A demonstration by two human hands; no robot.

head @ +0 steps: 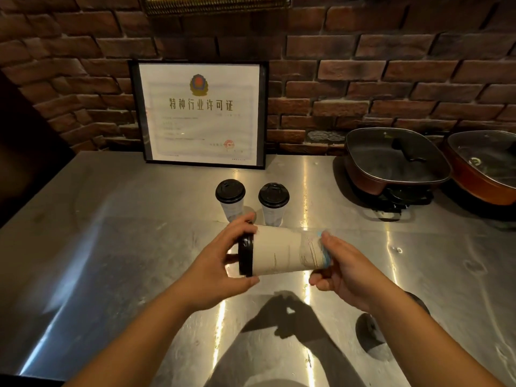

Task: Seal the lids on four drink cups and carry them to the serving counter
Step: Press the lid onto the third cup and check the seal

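The steel tabletop (111, 247) carries everything in view and stands against a brick wall. At its far right sit two lidded electric pans (396, 160), well apart from the work. A framed certificate (199, 113) leans on the wall at the back, and just in front of it stand two lidded cups (230, 199), upright and side by side with black lids on.

Above the tabletop, in front of those two, the person holds a third cup (284, 252) on its side. The left hand (220, 263) grips the black lid (245, 255) at the cup's mouth, fingers curled round its rim. The right hand (343, 272) grasps the cup's base, fingers wrapped behind it. A dark round shape, perhaps a fourth cup's lid, shows low on the right under the right forearm, but it is too hidden to tell.

The main risk is the sideways hold. If the cup holds liquid and the lid is not seated all round, drink would likely leak at the rim. A hard squeeze on the paper wall could buckle it and pop the lid loose. Swinging the cup upright carelessly might also knock the two standing cups just behind it.
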